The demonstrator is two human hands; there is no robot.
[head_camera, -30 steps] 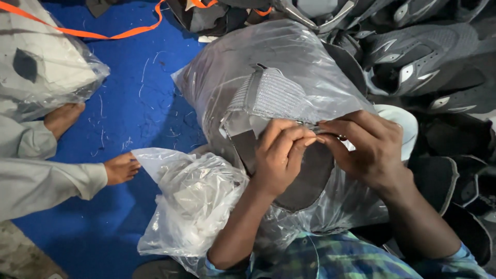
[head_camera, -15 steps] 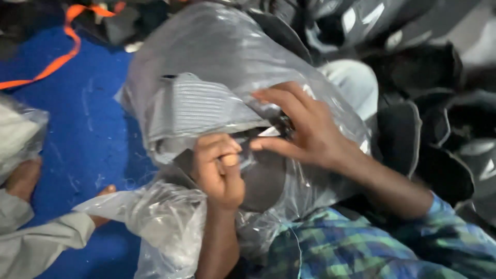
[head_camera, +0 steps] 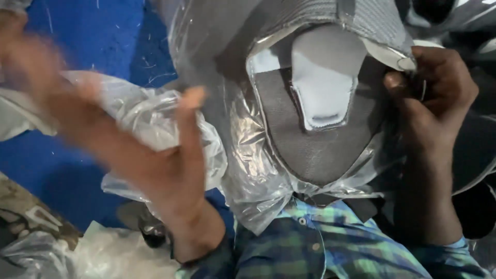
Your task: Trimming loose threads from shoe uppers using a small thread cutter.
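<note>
My right hand (head_camera: 434, 98) grips the upper right edge of a grey fabric shoe upper (head_camera: 320, 134) with a pale padded tongue, held upright in front of me. A clear plastic bag (head_camera: 258, 170) hangs around the upper. My left hand (head_camera: 155, 165) is off it, blurred with motion, fingers spread and holding nothing. It hovers over a crumpled clear bag (head_camera: 139, 113) to the left of the upper.
A blue mat (head_camera: 103, 31) covers the floor at the left. Dark shoe parts (head_camera: 475, 155) are piled at the right. More crumpled plastic (head_camera: 103, 253) lies at the bottom left. My plaid sleeves (head_camera: 320, 248) fill the bottom edge.
My left hand let go of the upper and swung out to the left, open. The upper now faces me, closer to the camera, with my right hand still on its edge.
</note>
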